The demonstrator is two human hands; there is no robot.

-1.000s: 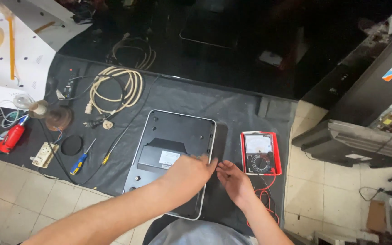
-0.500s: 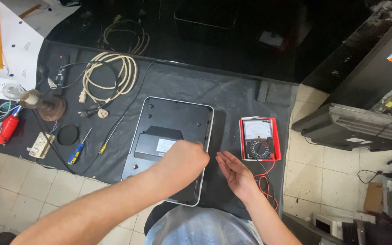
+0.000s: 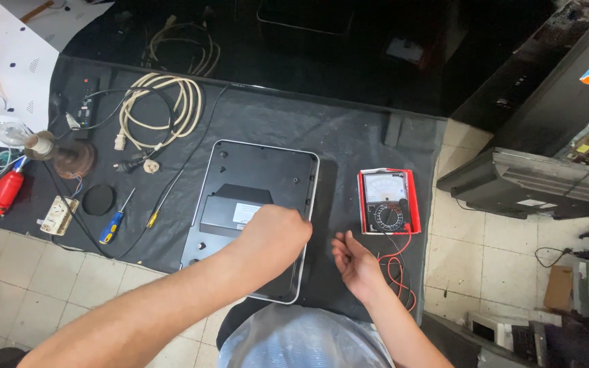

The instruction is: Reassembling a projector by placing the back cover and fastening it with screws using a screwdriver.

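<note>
One black flat device (image 3: 253, 204) lies back-up on the dark mat (image 3: 349, 136), long axis running away from the person. The left hand (image 3: 274, 235) rests curled on its near right part; the right hand (image 3: 356, 262) lies open, palm up, beside one red multimeter (image 3: 386, 201). Two screwdrivers (image 3: 114, 221) lie left

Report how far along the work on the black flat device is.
Done: the black device lies back-up on the dark mat, with the meter and two screwdrivers laid out beside it. In hand: the left hand rests closed near its right edge; the right hand is open and empty. Left: the back cover is not yet off.
</note>
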